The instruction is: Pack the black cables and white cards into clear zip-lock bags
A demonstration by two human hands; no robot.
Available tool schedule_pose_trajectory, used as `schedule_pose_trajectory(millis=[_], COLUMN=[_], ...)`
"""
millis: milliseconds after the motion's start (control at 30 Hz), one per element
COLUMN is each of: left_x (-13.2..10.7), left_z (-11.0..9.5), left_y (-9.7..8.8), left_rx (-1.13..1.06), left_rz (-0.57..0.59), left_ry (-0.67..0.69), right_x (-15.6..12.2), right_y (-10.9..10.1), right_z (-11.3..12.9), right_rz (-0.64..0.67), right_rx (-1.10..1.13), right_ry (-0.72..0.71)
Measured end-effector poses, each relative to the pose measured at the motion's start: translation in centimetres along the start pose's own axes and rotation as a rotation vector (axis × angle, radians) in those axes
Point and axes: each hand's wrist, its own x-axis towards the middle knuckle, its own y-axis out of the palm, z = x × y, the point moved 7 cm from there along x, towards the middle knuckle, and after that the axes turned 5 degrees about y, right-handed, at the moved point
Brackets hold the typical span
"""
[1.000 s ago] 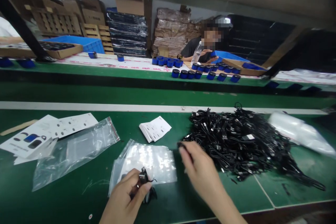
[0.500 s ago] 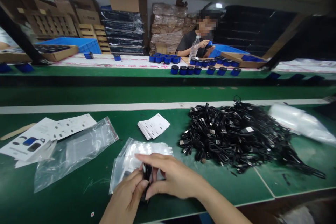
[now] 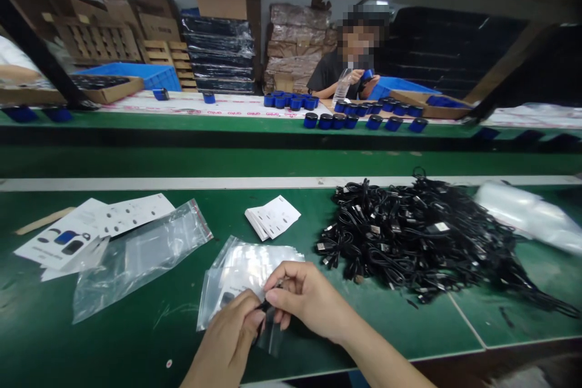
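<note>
Low in the middle of the view, my left hand point(image 3: 234, 330) pinches a black cable point(image 3: 262, 310), mostly covered by the fingers. My right hand point(image 3: 302, 300) is closed on the upper end of the same cable, thumb against forefinger. Just behind both hands lies a stack of clear zip bags point(image 3: 240, 267), some with a printed leaflet showing through. A clear plastic edge point(image 3: 274, 339) shows beneath my right hand. To the right spreads a large heap of black USB cables point(image 3: 395, 242). A small stack of white leaflets point(image 3: 275, 218) sits beyond the bags.
At left, printed leaflets point(image 3: 63, 239) lie partly under a large clear bag point(image 3: 140, 260). A roll of clear plastic bags point(image 3: 527, 212) is at far right. Blue-and-black round devices point(image 3: 325, 121) line the raised shelf, behind which a co-worker point(image 3: 327, 73) handles one beside a bottle point(image 3: 342, 86).
My right hand has turned from a spread grip beside the cable to a pinch at its upper end. A clear plastic edge now shows below it. The view has shifted slightly.
</note>
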Motion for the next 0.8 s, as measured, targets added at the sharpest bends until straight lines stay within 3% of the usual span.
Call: schedule_pose_trajectory(millis=[200, 333, 467, 633, 800], left_x=[-0.2, -0.2, 0.0, -0.3, -0.4], left_z=[-0.5, -1.3, -2.5, -2.9, -3.6], left_y=[-0.4, 0.4, 1.2, 1.5, 0.8], left_rx=[-0.06, 0.25, 0.523, 0.648, 0.667], left_rz=[-0.033, 0.009, -0.068, -0.072, -0.045], left_ry=[-0.078, -0.144, -0.04, 0.099, 0.229], right_x=[-4.7, -7.0, -7.6, -7.4, -7.1], right_y=[-3.6, -5.2, -6.5, -6.4, -5.0], right_z=[2.1, 1.0, -1.5, -4.3, -4.8], right_rz=[-0.317, -0.424, -0.542, -0.498, -0.434], right_rx=[-0.139, -0.188, -0.196, 0.009, 0.178], right_ry=[-0.237, -0.269, -0.205, -0.128, -0.08])
